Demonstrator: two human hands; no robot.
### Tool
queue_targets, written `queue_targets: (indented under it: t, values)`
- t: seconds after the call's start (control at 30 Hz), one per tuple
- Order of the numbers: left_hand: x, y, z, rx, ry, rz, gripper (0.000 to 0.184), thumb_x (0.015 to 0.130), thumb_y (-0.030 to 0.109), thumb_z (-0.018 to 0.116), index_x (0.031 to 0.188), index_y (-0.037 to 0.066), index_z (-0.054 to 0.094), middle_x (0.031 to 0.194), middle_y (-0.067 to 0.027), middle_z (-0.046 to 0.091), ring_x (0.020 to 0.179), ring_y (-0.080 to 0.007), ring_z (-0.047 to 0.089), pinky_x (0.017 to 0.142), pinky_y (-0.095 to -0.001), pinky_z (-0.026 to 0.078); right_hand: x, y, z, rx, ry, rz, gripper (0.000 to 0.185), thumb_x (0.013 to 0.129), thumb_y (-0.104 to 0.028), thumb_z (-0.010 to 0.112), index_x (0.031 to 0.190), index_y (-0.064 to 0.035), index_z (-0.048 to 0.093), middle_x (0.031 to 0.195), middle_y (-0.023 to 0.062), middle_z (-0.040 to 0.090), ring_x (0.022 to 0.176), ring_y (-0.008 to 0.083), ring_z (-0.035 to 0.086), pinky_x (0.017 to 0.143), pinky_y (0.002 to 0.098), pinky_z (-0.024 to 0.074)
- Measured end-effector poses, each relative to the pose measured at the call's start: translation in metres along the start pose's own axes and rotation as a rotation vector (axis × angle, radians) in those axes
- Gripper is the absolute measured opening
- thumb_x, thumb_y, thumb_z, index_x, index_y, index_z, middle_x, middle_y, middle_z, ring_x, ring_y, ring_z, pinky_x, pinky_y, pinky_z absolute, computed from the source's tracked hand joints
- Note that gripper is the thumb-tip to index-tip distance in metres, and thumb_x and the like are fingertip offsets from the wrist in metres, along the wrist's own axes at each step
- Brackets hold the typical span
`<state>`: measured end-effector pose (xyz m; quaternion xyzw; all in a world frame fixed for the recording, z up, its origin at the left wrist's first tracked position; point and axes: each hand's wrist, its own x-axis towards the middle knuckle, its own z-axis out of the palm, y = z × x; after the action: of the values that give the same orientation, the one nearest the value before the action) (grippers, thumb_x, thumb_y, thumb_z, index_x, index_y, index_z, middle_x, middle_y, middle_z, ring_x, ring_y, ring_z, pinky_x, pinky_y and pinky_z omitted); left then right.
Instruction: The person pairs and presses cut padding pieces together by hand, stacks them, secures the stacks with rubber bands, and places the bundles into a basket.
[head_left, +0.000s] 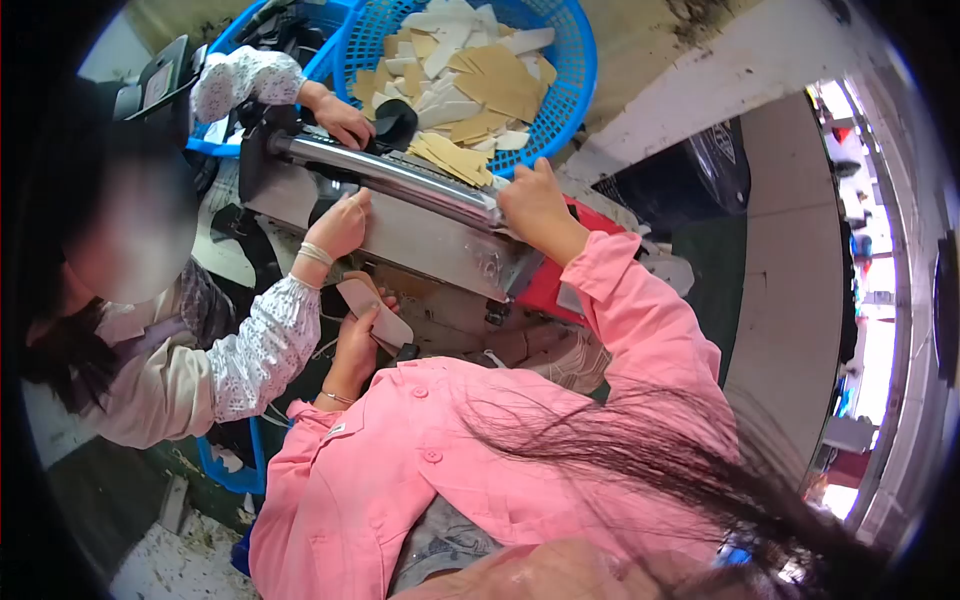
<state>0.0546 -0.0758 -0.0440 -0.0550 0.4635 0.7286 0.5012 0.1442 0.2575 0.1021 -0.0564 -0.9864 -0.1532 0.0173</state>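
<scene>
My left hand (362,338) is closed around a few flat, pale insole-shaped pieces (376,312), low in front of the roller machine. My right hand (535,203) is at the right end of the shiny metal roller (390,172), its fingers bent together. What those fingers pinch, if anything, is mostly hidden, though a bit of white shows beside them. Just behind the roller lie tan flat pieces (450,158), close to my right fingertips. Below the roller runs the machine's grey metal front (430,245).
A blue basket (585,60) full of white and tan cut pieces stands behind the roller. At the left, a co-worker's two hands (343,122) (338,225) work at the roller with black pieces. A red part (550,290) is at the machine's right end, with a dark bin (690,170) beyond.
</scene>
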Motion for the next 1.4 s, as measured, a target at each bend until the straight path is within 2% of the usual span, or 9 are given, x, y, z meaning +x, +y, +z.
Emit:
queue_targets:
  t: [0.17,0.2,0.27,0.3,0.33,0.43,0.6,0.8,1.4]
  values:
    - [-0.012,-0.002,-0.004,0.025,-0.007,0.050,0.046,0.097,0.016,0.057,0.138,-0.002,0.045,0.125,-0.0169,0.061,0.116,-0.0277,0.060,0.103,-0.0395,0.046,-0.087,-0.017,-0.046,0.432,0.519,0.226,0.010,0.076,-0.016,0.076,0.085,-0.0114,0.074,0.071,0.0034,0.066,0.071,0.0204,0.059,0.069,0.0373,0.0419]
    - [-0.015,-0.003,-0.006,0.060,-0.021,0.079,0.046,0.098,0.016,0.057,0.138,-0.002,0.045,0.125,-0.0170,0.061,0.117,-0.0278,0.059,0.104,-0.0406,0.044,-0.119,-0.034,-0.052,0.450,0.497,0.389,0.009,0.085,-0.019,0.071,0.089,-0.0109,0.073,0.078,0.0062,0.067,0.071,0.0262,0.061,0.065,0.0390,0.0458]
    - [-0.021,-0.004,-0.010,0.031,-0.006,0.044,0.046,0.098,0.016,0.056,0.139,-0.001,0.045,0.125,-0.0169,0.061,0.118,-0.0280,0.058,0.105,-0.0419,0.043,-0.186,-0.078,-0.021,0.704,0.508,0.791,0.013,0.085,-0.021,0.075,0.085,-0.0079,0.072,0.073,0.0105,0.067,0.063,0.0297,0.061,0.062,0.0402,0.0487]
    - [-0.024,-0.005,-0.013,0.012,0.000,0.030,0.046,0.098,0.016,0.056,0.139,-0.001,0.044,0.125,-0.0168,0.061,0.118,-0.0281,0.058,0.105,-0.0426,0.043,-0.227,-0.100,0.014,0.727,0.304,0.909,0.018,0.087,-0.024,0.072,0.084,-0.0063,0.071,0.073,0.0126,0.067,0.064,0.0327,0.063,0.062,0.0415,0.0500]
    - [-0.026,-0.005,-0.016,0.025,-0.026,0.044,0.045,0.098,0.015,0.055,0.139,0.000,0.045,0.126,-0.0165,0.061,0.119,-0.0285,0.058,0.106,-0.0438,0.043,-0.259,-0.114,0.051,0.747,0.099,1.013,0.025,0.090,-0.028,0.069,0.082,-0.0048,0.070,0.072,0.0147,0.067,0.065,0.0356,0.065,0.062,0.0428,0.0512]
    - [-0.029,0.001,-0.021,0.028,-0.067,-0.001,0.043,0.098,0.014,0.055,0.138,0.001,0.045,0.126,-0.0161,0.061,0.119,-0.0289,0.057,0.106,-0.0452,0.042,-0.291,-0.137,0.114,0.542,0.015,1.113,0.029,0.090,-0.030,0.065,0.081,-0.0035,0.070,0.074,0.0198,0.068,0.073,0.0395,0.067,0.064,0.0473,0.0523]
    - [-0.051,0.011,-0.036,0.069,-0.086,-0.015,0.041,0.098,0.013,0.054,0.136,-0.002,0.047,0.123,-0.0164,0.062,0.115,-0.0270,0.060,0.103,-0.0421,0.045,-0.287,-0.128,0.140,0.355,0.059,1.205,0.027,0.086,-0.029,0.065,0.080,-0.0034,0.071,0.077,0.0247,0.067,0.075,0.0428,0.067,0.069,0.0520,0.0528]
    - [-0.071,0.011,-0.078,0.022,-0.046,0.028,0.040,0.098,0.012,0.055,0.135,-0.002,0.047,0.123,-0.0160,0.062,0.115,-0.0262,0.060,0.103,-0.0397,0.046,-0.281,-0.122,0.137,0.308,0.031,1.233,0.044,0.090,-0.041,0.063,0.072,-0.0019,0.068,0.075,0.0252,0.067,0.074,0.0442,0.067,0.068,0.0528,0.0529]
    - [-0.091,0.003,-0.068,0.042,-0.081,0.035,0.041,0.097,0.010,0.053,0.135,-0.003,0.048,0.120,-0.0150,0.062,0.114,-0.0248,0.060,0.102,-0.0391,0.046,-0.294,-0.103,0.134,0.235,-0.047,1.027,0.046,0.090,-0.046,0.060,0.073,-0.0057,0.073,0.072,0.0227,0.067,0.074,0.0397,0.069,0.067,0.0493,0.0539]
